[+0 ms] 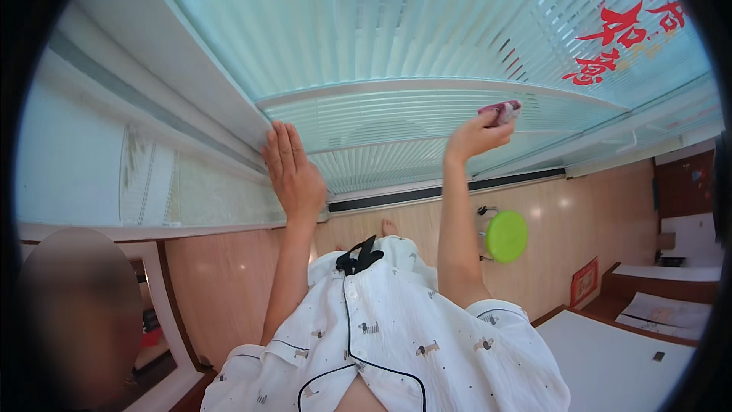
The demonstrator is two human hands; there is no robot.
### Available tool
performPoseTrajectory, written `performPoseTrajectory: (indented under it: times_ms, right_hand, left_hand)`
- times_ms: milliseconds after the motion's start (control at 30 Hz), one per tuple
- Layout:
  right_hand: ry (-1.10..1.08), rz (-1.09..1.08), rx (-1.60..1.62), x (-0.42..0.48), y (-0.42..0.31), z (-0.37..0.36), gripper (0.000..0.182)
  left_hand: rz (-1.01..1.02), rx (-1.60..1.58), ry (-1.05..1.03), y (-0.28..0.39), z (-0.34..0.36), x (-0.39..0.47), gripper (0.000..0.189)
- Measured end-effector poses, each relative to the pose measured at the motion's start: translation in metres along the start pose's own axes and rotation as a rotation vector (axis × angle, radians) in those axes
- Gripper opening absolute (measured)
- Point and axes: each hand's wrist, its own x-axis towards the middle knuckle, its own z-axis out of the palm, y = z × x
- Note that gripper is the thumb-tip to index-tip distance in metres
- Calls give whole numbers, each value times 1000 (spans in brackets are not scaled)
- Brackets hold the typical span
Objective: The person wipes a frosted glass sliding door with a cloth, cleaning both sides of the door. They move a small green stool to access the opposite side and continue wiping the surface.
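Note:
A ribbed glass sliding door [320, 17] with white frame bars stands in front of me. My left hand [294, 171] lies with straight fingers against the door's white side frame [200, 51], holding nothing. My right hand [483, 134] grips a folded pink and whitish cloth [504, 111] by the lower glass pane, right of the middle. Whether the cloth touches the glass is hard to tell. Red decorative characters [620, 26] are on the upper right glass.
A stool with a green round seat [506, 236] stands on the wood-look floor [423, 223] at my right. A dark floor track [389, 199] runs below the door. A white-topped cabinet [612, 360] is at lower right, and a blurred oval covers the lower left.

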Motion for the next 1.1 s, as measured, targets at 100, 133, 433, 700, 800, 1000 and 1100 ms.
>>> performPoseTrajectory:
  times_ms: [100,133,433,700,800,1000,1100]
  right_hand:
    - [-73,-172,78,-65,-40,14,46]
    - [-112,-290,88,-100,-55,17,47]
    - [-1016,-483,339,-118,-59,-1,28]
    - [-102,-281,130,-82,-36,11,66]
    - [-395,-562,264,-145,-46,11,49]
    - [-985,-302,424,-95,-51,-10,19]
    - [-391,-403,199,-15,13,-15,25]
  left_hand:
    - [-9,9,36,1,5,6,70]
    - [-12,12,36,3,6,6,70]
    - [64,199,-44,-20,1,1,67]
    - [-4,66,-53,-5,-7,1,67]
    - [18,101,-32,-4,-3,3,66]
    - [52,254,-18,-15,-6,0,65]
    - [50,246,-25,-9,-8,2,65]
